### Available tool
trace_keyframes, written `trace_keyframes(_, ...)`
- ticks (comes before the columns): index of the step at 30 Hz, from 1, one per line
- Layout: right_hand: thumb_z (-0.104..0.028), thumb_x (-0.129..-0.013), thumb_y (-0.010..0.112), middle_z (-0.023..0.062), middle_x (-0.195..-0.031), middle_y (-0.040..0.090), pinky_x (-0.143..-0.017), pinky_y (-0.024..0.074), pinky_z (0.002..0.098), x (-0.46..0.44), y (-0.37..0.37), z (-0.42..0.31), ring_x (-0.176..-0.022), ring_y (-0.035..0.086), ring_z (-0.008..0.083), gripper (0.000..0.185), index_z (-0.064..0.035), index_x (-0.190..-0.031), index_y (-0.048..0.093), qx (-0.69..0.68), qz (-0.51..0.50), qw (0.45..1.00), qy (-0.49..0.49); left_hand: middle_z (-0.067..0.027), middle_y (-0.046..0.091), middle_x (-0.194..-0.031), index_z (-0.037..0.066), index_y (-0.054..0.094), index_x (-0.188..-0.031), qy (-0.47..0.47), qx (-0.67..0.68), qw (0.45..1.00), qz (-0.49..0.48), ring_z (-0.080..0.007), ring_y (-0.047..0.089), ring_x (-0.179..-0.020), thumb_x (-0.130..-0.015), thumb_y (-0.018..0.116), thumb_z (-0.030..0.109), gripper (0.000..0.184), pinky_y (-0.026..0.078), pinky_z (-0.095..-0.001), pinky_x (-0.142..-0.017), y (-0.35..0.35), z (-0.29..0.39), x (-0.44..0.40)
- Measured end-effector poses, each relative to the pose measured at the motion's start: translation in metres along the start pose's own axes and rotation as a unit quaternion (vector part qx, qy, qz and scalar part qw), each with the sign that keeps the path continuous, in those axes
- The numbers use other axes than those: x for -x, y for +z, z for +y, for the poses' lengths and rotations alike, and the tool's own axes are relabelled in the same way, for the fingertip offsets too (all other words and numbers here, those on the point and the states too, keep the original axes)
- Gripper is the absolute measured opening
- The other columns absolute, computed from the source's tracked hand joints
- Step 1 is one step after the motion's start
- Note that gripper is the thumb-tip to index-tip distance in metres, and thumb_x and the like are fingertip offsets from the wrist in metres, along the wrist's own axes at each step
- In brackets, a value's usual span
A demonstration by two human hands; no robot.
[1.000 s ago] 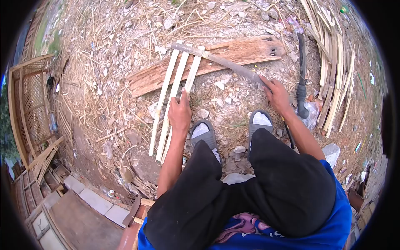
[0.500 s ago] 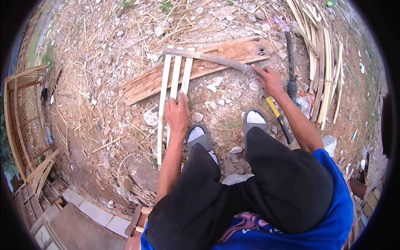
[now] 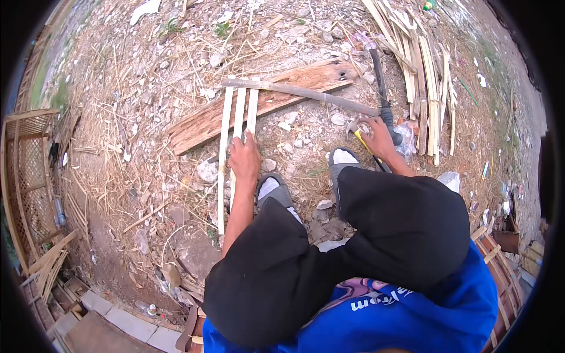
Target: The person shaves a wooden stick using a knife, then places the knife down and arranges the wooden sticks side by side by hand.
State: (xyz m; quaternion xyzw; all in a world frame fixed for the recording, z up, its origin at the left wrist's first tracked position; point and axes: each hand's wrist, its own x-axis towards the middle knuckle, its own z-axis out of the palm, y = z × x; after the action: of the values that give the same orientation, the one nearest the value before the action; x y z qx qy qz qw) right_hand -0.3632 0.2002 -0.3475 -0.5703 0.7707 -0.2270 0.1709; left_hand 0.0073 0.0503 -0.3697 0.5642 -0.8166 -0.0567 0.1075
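Observation:
My left hand [image 3: 243, 159] is closed over the pale wooden strips [image 3: 240, 112], fingertips pressing on the middle and right ones. Three such strips lie side by side, their far ends on a rough wooden plank [image 3: 200, 123]. A longer grey-brown strip [image 3: 306, 92] crosses over those ends and runs to the right, free of my hands. My right hand [image 3: 380, 142] is at a hammer [image 3: 358, 136], its fingers curled at the yellow upper handle, just below the head. The hand covers part of the handle.
A dark-handled tool [image 3: 379, 76] lies beyond my right hand. Farther right is a pile of long wooden strips [image 3: 432, 94]. My sandalled feet [image 3: 273, 189] are between my hands. Stones and straw cover the ground. A lattice wooden frame [image 3: 29, 182] stands at far left.
My right hand has let go of the long cross strip and moved down to the hammer. The strip's right end now lies lower. My left hand stays on the pale strips. The view has shifted.

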Motion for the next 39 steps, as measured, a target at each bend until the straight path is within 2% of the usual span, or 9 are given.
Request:
trace_keyframes(1, -0.015, -0.083, 0.070, 0.0188, -0.119, 0.058, -0.103, 0.0410, 0.0430, 0.025, -0.002, 0.007, -0.118, 0.052, 0.0365, 0.040, -0.0053, -0.120, 0.061, -0.002, -0.028, 0.999, 0.040, -0.0146, 0.053, -0.093, 0.010, 0.064, -0.125, -0.004, 0.006, 1.000, -0.006, -0.0340, 0.060, -0.081, -0.090, 0.064, 0.020, 0.037, 0.053, -0.0458, -0.061, 0.000, -0.001, -0.001)
trace_keyframes(3, -0.020, -0.081, 0.071, 0.0191, -0.112, 0.062, -0.097, 0.0452, 0.0434, 0.083, -0.003, 0.029, -0.110, 0.059, 0.0359, 0.036, -0.0082, -0.114, 0.066, 0.018, -0.050, 0.993, 0.103, -0.0152, 0.053, -0.095, 0.011, 0.063, -0.127, -0.006, 0.008, 1.000, -0.015, -0.0351, 0.061, -0.083, -0.090, 0.064, 0.021, 0.038, 0.053, -0.0467, -0.064, 0.000, -0.005, 0.003)
trace_keyframes(5, -0.021, -0.085, 0.064, 0.0200, -0.101, 0.068, -0.092, 0.0500, 0.0439, 0.118, 0.020, 0.116, -0.101, 0.065, 0.0348, 0.024, -0.0078, -0.104, 0.071, 0.015, -0.203, 0.971, 0.126, -0.0155, 0.053, -0.096, 0.011, 0.063, -0.127, -0.011, 0.003, 1.000, -0.010, -0.0357, 0.061, -0.084, -0.090, 0.064, 0.022, 0.038, 0.053, -0.0465, -0.065, 0.004, -0.004, 0.000)
trace_keyframes(7, -0.020, -0.085, 0.063, 0.0199, -0.101, 0.068, -0.091, 0.0504, 0.0439, 0.114, 0.018, 0.111, -0.100, 0.066, 0.0346, 0.023, -0.0074, -0.103, 0.071, 0.039, -0.271, 0.950, 0.149, -0.0155, 0.054, -0.097, 0.012, 0.062, -0.127, -0.011, -0.002, 1.000, -0.011, -0.0359, 0.061, -0.086, -0.091, 0.063, 0.023, 0.038, 0.054, -0.0464, -0.066, 0.004, -0.004, 0.002)
trace_keyframes(14, -0.016, -0.086, 0.059, 0.0194, -0.099, 0.069, -0.088, 0.0519, 0.0438, -0.023, 0.021, -0.023, -0.098, 0.067, 0.0342, 0.020, -0.0060, -0.100, 0.071, 0.105, -0.088, 0.989, 0.055, -0.0150, 0.055, -0.100, 0.011, 0.062, -0.126, 0.005, -0.015, 1.000, -0.010, -0.0341, 0.062, -0.088, -0.091, 0.062, 0.022, 0.037, 0.056, -0.0454, -0.062, 0.002, -0.005, 0.000)
trace_keyframes(21, -0.013, -0.087, 0.056, 0.0189, -0.098, 0.070, -0.085, 0.0534, 0.0437, -0.144, 0.073, -0.079, -0.095, 0.068, 0.0337, 0.019, -0.0046, -0.096, 0.070, 0.157, -0.063, 0.984, 0.051, -0.0149, 0.054, -0.094, 0.011, 0.064, -0.125, -0.005, 0.005, 1.000, 0.002, -0.0335, 0.062, -0.085, -0.089, 0.065, 0.020, 0.037, 0.055, -0.0446, -0.063, 0.000, -0.001, 0.000)
trace_keyframes(31, -0.010, -0.088, 0.052, 0.0186, -0.095, 0.070, -0.082, 0.0547, 0.0446, -0.168, 0.087, -0.080, -0.091, 0.069, 0.0334, 0.020, -0.0051, -0.093, 0.071, 0.168, -0.062, 0.980, 0.083, -0.0130, 0.055, -0.092, 0.013, 0.064, -0.125, -0.010, -0.002, 1.000, -0.021, -0.0316, 0.061, -0.081, -0.089, 0.067, 0.022, 0.037, 0.053, -0.0443, -0.061, -0.004, 0.000, 0.003)
trace_keyframes(34, -0.015, -0.089, 0.054, 0.0192, -0.090, 0.070, -0.078, 0.0549, 0.0451, -0.168, 0.092, -0.072, -0.080, 0.068, 0.0382, 0.025, -0.0037, -0.103, 0.071, 0.165, -0.034, 0.984, 0.059, -0.0122, 0.056, -0.092, 0.014, 0.064, -0.125, -0.011, -0.005, 1.000, -0.016, -0.0312, 0.061, -0.081, -0.089, 0.067, 0.023, 0.037, 0.052, -0.0444, -0.062, -0.003, -0.001, 0.003)
trace_keyframes(39, -0.014, -0.086, 0.058, 0.0181, -0.101, 0.067, -0.085, 0.0527, 0.0433, -0.101, 0.067, -0.032, -0.095, 0.064, 0.0359, 0.029, -0.0051, -0.113, 0.066, 0.044, -0.039, 0.997, 0.051, -0.0122, 0.056, -0.094, 0.014, 0.064, -0.126, -0.018, 0.000, 1.000, -0.020, -0.0316, 0.061, -0.082, -0.089, 0.068, 0.024, 0.038, 0.053, -0.0445, -0.064, -0.007, 0.001, 0.004)
